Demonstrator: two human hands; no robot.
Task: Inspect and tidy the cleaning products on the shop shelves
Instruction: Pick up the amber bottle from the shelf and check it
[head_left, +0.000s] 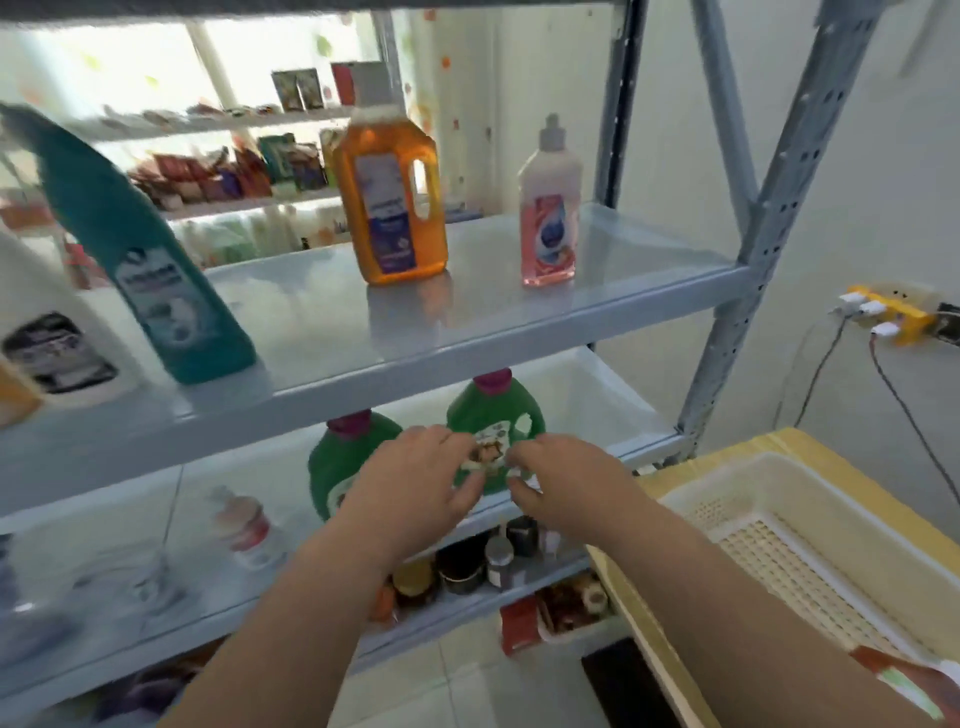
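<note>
Two green detergent bottles with purple caps stand on the middle shelf (613, 415). Both my hands are at the front of the right green bottle (493, 410), which stands upright. My left hand (415, 483) has its fingers stretched to the label and its thumb spread below. My right hand (561, 488) has loosely curled fingertips at the label's right side. Neither hand plainly grips the bottle. The left green bottle (337, 457) stands just beside my left wrist.
On the upper shelf (467, 332) stand an orange jug (395, 208), a pink bottle (550, 228), a teal bottle (156, 280) and a white jug (52, 338). A small white and red bottle (249, 525) stands to the left. A cream basket (805, 545) is at the right. Jars (467, 566) fill the shelf below.
</note>
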